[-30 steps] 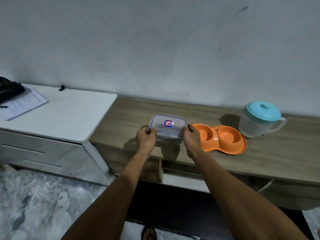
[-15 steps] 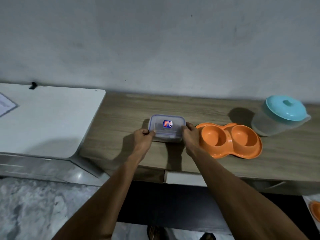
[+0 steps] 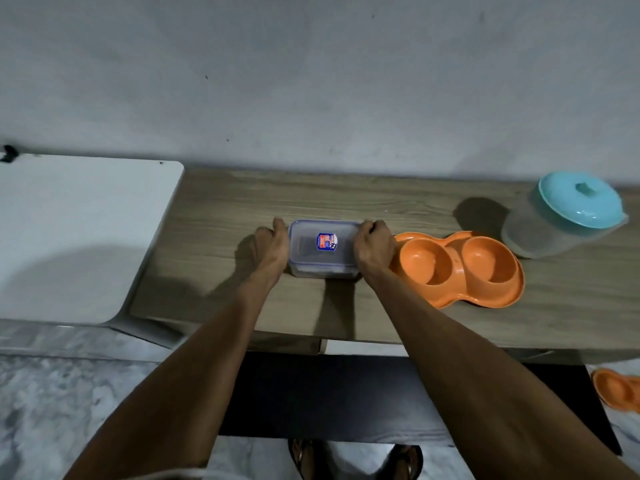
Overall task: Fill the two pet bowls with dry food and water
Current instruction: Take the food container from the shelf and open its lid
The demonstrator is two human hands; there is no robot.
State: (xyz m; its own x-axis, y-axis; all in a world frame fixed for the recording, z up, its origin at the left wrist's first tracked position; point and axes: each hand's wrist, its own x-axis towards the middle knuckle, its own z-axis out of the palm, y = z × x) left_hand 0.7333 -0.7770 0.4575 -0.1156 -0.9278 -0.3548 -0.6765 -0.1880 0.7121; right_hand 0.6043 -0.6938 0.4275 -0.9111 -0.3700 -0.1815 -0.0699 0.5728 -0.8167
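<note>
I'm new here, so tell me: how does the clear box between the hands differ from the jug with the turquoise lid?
The clear box is low and rectangular; the jug is taller and round. The box's lid is clear with a sticker; the jug's is turquoise with a knob. The left hand and right hand grip the box's ends; the jug stands untouched. Both are lidded, on the wooden counter.

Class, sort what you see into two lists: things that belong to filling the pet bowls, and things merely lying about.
For the job: lidded container, gripped at its ends by the left hand and right hand; orange double bowl; lidded jug.

Lying about: white cabinet; small black object on it; orange dish on the floor.
</note>
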